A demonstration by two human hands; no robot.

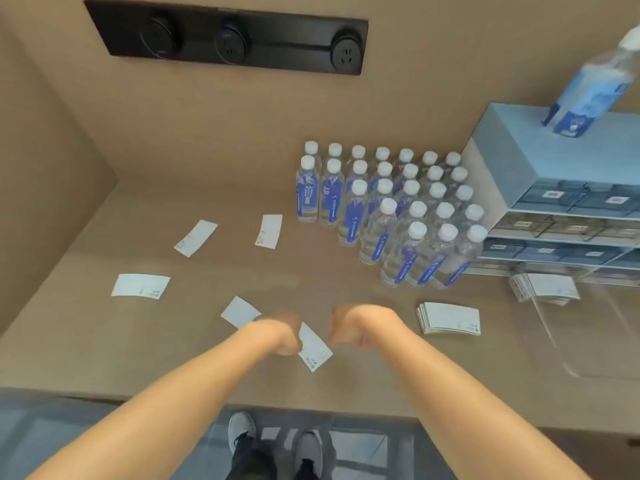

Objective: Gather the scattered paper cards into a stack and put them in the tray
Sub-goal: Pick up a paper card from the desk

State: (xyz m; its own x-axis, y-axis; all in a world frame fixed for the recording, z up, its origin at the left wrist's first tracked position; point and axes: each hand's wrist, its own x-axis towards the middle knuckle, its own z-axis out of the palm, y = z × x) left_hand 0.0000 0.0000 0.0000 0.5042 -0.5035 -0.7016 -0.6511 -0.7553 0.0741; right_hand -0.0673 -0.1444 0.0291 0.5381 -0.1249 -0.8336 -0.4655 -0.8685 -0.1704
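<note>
Several white paper cards lie scattered on the tan table: one (195, 238) at the far left, one (269, 231) beside the bottles, one (140, 285) at the left, one (240, 311) partly behind my left wrist. My left hand (281, 336) is blurred, its fingers curled on the edge of another card (317, 349). My right hand (349, 327) is a closed fist just right of that card, with nothing in it. A gathered stack of cards (448, 318) sits to the right. The clear tray (588, 355) at the far right holds another stack (545, 287).
Many small water bottles (391, 216) stand in a block behind the hands. A grey drawer unit (561, 188) stands at the right with a large bottle (588, 88) on top. A black socket strip (228, 39) is on the back wall. The table's front edge (173, 398) is near.
</note>
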